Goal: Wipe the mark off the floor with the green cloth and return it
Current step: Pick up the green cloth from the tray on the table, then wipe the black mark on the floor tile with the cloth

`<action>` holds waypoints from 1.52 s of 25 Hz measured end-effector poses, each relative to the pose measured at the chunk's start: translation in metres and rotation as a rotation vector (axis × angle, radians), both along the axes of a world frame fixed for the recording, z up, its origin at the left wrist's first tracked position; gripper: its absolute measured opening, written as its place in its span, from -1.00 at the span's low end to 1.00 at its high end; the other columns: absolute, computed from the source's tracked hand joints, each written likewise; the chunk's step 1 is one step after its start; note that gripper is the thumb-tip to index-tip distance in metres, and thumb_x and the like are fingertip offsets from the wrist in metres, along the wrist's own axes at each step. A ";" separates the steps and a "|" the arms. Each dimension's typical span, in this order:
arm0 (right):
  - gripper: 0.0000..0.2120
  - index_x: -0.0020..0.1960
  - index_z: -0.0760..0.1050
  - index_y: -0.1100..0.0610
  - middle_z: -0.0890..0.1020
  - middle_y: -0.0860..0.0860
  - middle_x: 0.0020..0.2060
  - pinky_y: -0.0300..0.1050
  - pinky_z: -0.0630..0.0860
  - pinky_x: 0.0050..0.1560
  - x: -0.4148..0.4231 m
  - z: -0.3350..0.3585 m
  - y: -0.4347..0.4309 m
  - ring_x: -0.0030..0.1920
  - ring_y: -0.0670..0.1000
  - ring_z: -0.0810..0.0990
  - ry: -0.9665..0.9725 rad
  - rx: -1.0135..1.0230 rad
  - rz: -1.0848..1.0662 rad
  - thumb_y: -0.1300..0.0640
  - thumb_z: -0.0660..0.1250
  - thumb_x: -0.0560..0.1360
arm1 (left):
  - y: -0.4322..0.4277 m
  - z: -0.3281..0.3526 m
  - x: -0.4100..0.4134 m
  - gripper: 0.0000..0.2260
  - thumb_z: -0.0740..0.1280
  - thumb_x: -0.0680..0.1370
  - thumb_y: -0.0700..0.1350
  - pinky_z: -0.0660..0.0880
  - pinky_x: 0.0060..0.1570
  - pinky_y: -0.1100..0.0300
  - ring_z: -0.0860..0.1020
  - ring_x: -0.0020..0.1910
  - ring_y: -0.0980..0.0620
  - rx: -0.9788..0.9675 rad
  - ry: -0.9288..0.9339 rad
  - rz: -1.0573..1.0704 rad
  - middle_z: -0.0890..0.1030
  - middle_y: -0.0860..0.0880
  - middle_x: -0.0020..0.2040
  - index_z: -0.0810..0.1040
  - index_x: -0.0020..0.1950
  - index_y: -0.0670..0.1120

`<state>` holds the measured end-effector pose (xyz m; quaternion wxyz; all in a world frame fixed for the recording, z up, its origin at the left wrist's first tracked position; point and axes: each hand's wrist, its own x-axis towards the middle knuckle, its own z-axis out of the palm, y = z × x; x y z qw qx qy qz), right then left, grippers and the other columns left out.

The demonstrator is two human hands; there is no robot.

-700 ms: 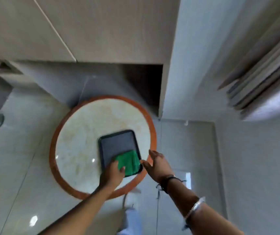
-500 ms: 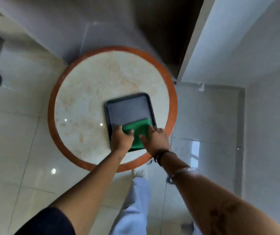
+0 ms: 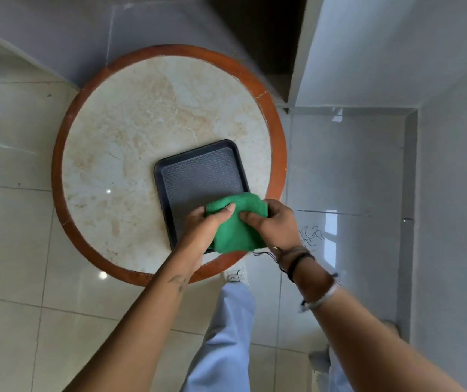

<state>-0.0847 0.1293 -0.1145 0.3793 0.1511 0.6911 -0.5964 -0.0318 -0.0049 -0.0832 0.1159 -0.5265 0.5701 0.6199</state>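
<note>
Since the earlier frame: right hand (image 3: 276,224) has closed in; both hands now pinch the green cloth (image 3: 236,227). Head view, lower centre: cloth bunched over the near edge of the dark tray (image 3: 198,176) on the round table (image 3: 141,123); left hand (image 3: 204,224) grips its left fold. Soft, light, limp; best gathered by the bunched middle. Scribbled mark (image 3: 310,236) on floor, right of centre.

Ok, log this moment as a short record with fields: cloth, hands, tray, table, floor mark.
cloth: green cloth, bunched, over the tray's near right corner
left hand: left hand grips the cloth's left side
right hand: right hand grips its right side
tray: dark tray, otherwise bare, on the table
table: round marble table with a brown rim
floor mark: black scribble on the tile right of the table, not wiped
</note>
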 end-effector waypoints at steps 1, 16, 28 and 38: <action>-0.82 -0.10 0.59 0.16 0.70 0.06 -0.21 -0.01 0.61 -0.12 0.000 -0.001 0.024 -0.20 0.01 0.69 -0.066 -0.174 -0.091 0.25 0.52 0.34 | 0.017 0.005 -0.003 -0.78 0.49 0.45 -0.08 0.59 -0.37 0.29 0.71 -0.22 0.07 0.057 0.058 -0.036 0.75 -0.06 -0.13 0.67 0.05 -0.13; -0.86 -0.08 0.57 0.22 0.67 0.26 -0.20 -0.04 0.51 -0.22 0.042 -0.350 0.292 -0.19 0.28 0.62 0.083 0.822 -0.173 0.33 0.30 0.39 | 0.171 -0.399 -0.007 -0.20 0.38 0.43 0.24 0.18 0.47 -0.08 0.24 0.50 -0.15 -0.714 -0.146 -1.473 0.30 -0.19 0.52 0.23 0.51 -0.17; -0.16 0.55 0.05 0.17 0.06 0.14 0.58 0.32 -0.12 0.48 0.144 -0.521 0.219 0.57 0.15 0.00 0.444 0.896 0.867 -0.31 0.09 0.44 | 0.149 -0.554 0.038 0.21 0.43 0.27 0.37 -0.01 0.54 -0.14 -0.20 0.59 -0.17 -0.834 -0.266 -1.720 -0.26 -0.16 0.60 -0.22 0.58 -0.18; -0.18 0.50 0.24 0.09 0.22 0.07 0.55 0.36 -0.12 0.42 0.103 -0.528 0.219 0.56 0.17 0.06 0.578 0.926 0.752 -0.42 0.05 0.43 | 0.152 -0.557 0.035 0.20 0.44 0.28 0.34 -0.05 0.54 -0.13 -0.23 0.58 -0.17 -0.816 -0.329 -1.716 -0.28 -0.14 0.60 -0.24 0.57 -0.17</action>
